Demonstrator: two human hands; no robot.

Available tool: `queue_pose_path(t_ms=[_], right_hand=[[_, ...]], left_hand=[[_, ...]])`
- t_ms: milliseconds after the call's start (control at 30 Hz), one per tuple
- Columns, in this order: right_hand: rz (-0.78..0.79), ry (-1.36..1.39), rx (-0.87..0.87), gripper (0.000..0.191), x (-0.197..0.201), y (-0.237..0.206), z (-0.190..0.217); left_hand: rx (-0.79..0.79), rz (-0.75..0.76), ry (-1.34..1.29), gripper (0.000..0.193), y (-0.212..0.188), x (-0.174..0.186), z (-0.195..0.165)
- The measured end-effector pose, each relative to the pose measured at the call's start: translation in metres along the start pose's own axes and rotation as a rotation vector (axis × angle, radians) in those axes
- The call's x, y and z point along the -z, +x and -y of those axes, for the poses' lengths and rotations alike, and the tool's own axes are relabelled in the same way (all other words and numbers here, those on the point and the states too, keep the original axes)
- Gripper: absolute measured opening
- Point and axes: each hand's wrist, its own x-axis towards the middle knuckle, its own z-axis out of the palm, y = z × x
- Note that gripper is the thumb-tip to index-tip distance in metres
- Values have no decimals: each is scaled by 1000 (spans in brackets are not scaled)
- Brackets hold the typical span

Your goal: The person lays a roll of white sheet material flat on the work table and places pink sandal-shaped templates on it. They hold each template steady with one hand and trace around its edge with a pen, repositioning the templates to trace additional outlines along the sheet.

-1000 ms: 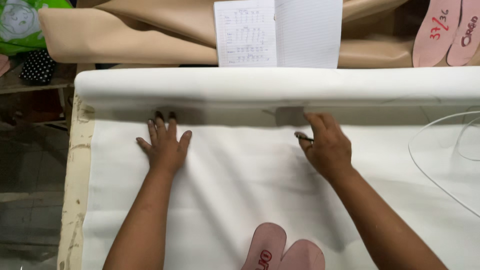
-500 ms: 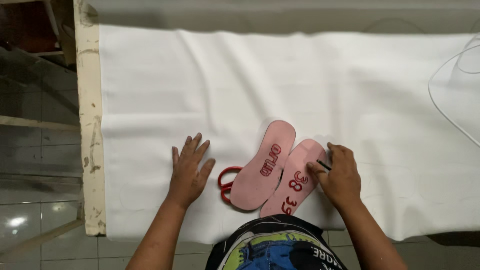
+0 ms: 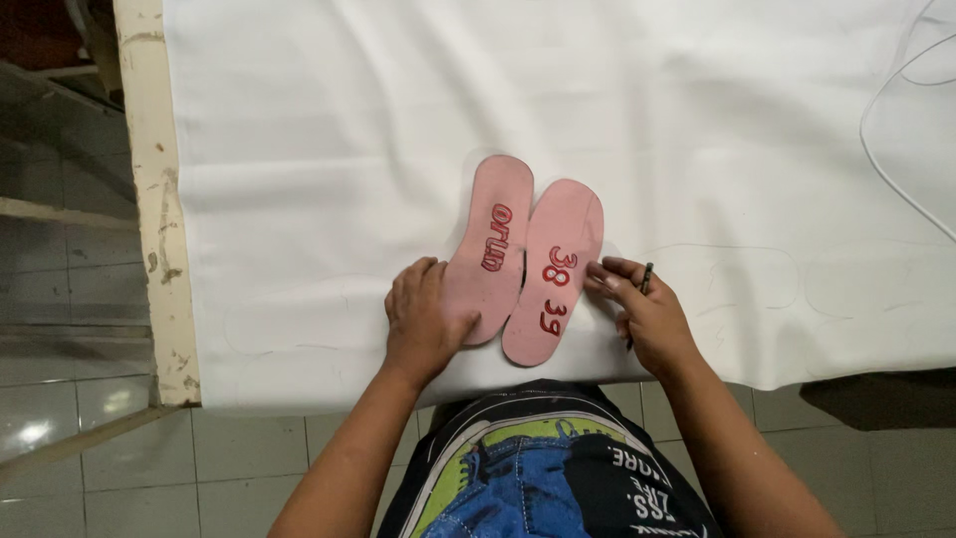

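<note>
On the white fabric that covers the bench, two pink sole templates lie side by side, close to the near edge. If the left hand, flat with fingers together on the left template, presses too lightly, the templates may slide and the outline may go crooked. Just right of the right template, the right hand pinches a dark pen, fingertips touching its edge.

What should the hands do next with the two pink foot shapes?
Probably trace around the right pink template: the left hand presses the left pink template flat on the white cloth, and the right hand holds a pen beside it.
</note>
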Motion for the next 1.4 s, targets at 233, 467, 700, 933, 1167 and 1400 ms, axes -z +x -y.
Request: queue_pose_path(t_ms=[233,467,700,933,1167,1400], right_hand=[[-46,-239,221,31,6,12,-19],[109,-614,417,23,2,-1,-20],[245,-968,767,53,-51,-5,18],[207,-1241,900,23,-93,49,40],[-427,-1008,1043,40,-66,98,114],[376,-313,217,36,-197,28,48]], left_hand=[[213,-255,-458,24,11,-18,21],[434,-557,-1363,14,3,-21,54],[587,-727,-1611,33,-9,26,86],[611,-676,-1622,31,-20,56,128],[558,-565,-1651,26,-29,80,147],[360,-130,-1438,19,-4,54,114]])
